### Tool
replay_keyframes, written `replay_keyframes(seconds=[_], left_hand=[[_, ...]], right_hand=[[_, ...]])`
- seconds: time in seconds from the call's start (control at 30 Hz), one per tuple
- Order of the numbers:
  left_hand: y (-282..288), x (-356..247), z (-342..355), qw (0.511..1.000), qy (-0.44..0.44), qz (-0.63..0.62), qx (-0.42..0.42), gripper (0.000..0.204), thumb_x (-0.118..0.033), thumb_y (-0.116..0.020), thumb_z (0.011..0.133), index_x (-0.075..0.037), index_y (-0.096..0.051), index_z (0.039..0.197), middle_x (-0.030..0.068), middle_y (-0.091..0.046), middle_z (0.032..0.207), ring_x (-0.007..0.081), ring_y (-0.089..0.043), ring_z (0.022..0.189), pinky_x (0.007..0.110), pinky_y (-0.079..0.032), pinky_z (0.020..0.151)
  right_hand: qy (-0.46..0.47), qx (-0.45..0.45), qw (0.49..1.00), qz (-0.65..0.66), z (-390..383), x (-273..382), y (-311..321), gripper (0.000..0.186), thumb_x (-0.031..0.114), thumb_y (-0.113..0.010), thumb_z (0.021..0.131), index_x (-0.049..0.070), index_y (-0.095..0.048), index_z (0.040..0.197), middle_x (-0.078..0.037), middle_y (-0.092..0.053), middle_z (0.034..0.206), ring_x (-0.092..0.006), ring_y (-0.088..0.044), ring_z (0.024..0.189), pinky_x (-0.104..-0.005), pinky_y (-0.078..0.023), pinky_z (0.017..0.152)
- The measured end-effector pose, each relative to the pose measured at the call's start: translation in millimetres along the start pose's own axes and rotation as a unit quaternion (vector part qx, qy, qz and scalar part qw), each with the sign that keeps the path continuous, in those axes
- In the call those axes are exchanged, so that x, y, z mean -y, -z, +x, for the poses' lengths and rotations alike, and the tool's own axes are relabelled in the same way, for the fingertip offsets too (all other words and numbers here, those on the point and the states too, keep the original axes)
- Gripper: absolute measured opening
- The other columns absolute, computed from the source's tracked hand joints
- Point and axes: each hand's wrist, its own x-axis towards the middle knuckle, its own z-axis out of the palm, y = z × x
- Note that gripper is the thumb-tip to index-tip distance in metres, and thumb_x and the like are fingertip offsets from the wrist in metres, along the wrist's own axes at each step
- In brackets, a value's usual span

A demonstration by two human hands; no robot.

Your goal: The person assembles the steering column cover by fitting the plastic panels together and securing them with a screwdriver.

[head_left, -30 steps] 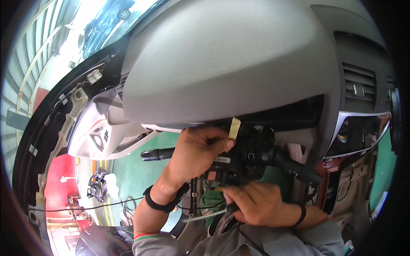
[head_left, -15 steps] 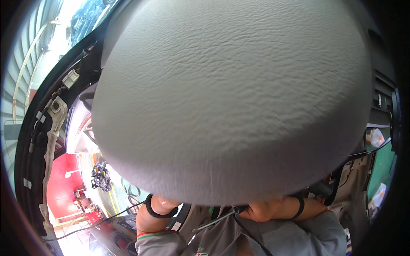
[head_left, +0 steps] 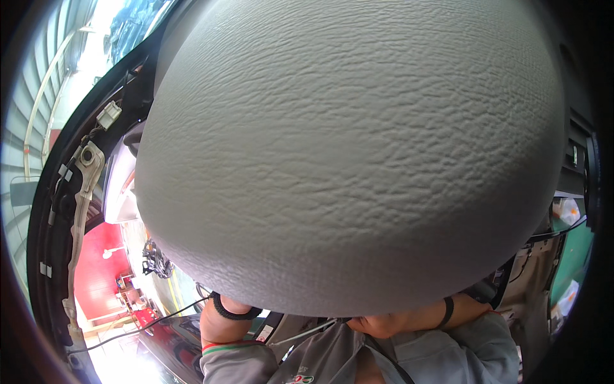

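A big grey padded piece with a leather-like grain, shaped like a car headrest (head_left: 345, 160), fills the middle of the view and covers much of both hands. Below its lower left edge comes my left hand (head_left: 238, 303), seen only at the wrist with a black band; its fingers are hidden behind the pad. My right hand (head_left: 378, 324) lies under the pad's lower edge, bent inward across my chest. Its partly covered fingers are closed at the dark end of a thin metal rod (head_left: 307, 332), which slants down to the left.
A stripped car door frame (head_left: 83, 185) with a white connector (head_left: 109, 114) curves along the left. A thin black cable (head_left: 144, 328) runs toward my left wrist. Beyond are a red wall panel (head_left: 99, 269) and a dark car part (head_left: 155, 259) on the floor. Bare beige car body (head_left: 527, 275) shows at right.
The pad looms slightly larger and lower, covering more of both hands. The rod's dark end has slipped mostly behind its edge, and the rod sits a little further left.
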Motion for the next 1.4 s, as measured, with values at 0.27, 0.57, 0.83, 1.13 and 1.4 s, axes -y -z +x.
replay_keyframes(seconds=[0.27,0.57,0.83,1.13,1.4], left_hand=[[18.2,-54.3,35.9,1.000,0.002,0.020,0.019,0.019,-0.013,-0.071,0.092,-0.009,-0.073,0.110,0.0124,-0.074,0.104,0.0282,-0.069,0.095,0.040,-0.053,0.082],[21.0,-45.8,8.9,0.986,0.004,-0.148,-0.082,0.030,-0.012,-0.075,0.086,-0.006,-0.073,0.114,0.0115,-0.074,0.104,0.0286,-0.070,0.095,0.040,-0.054,0.080],[22.3,-47.5,22.5,0.996,-0.024,-0.050,-0.075,0.021,-0.010,-0.072,0.085,-0.006,-0.074,0.106,0.0127,-0.073,0.100,0.0320,-0.068,0.091,0.042,-0.053,0.077],[18.9,-47.1,30.9,0.997,-0.057,0.003,-0.059,0.017,-0.007,-0.071,0.085,-0.004,-0.074,0.102,0.0126,-0.072,0.097,0.0310,-0.068,0.088,0.041,-0.052,0.076],[19.8,-49.2,46.4,0.988,-0.114,0.012,-0.102,0.015,-0.001,-0.072,0.083,-0.002,-0.072,0.098,0.0124,-0.072,0.090,0.0304,-0.067,0.079,0.040,-0.051,0.069]], right_hand=[[-0.034,-0.103,0.994,-0.016,24.6,9.8,-3.7,0.035,0.015,-0.070,0.086,0.010,-0.077,0.120,0.008,-0.059,0.061,-0.0051,-0.058,0.053,-0.0291,-0.059,0.077],[0.018,-0.085,0.995,-0.051,35.0,5.3,0.0,0.035,0.012,-0.070,0.085,0.013,-0.079,0.119,0.007,-0.051,0.065,-0.0035,-0.054,0.056,-0.0190,-0.046,0.048],[0.022,-0.069,0.997,-0.030,34.0,2.1,8.6,0.036,0.012,-0.082,0.080,0.010,-0.079,0.116,0.004,-0.056,0.065,-0.0104,-0.055,0.053,-0.0246,-0.045,0.049],[0.037,-0.065,0.997,-0.020,31.2,-1.6,10.4,0.041,0.011,-0.081,0.074,0.008,-0.078,0.115,0.002,-0.056,0.068,-0.0115,-0.056,0.054,-0.0270,-0.049,0.050],[0.054,-0.022,0.998,-0.012,31.4,-2.1,15.6,0.063,0.010,-0.076,0.061,0.004,-0.073,0.123,-0.001,-0.057,0.071,-0.0152,-0.059,0.057,-0.0281,-0.051,0.053]])
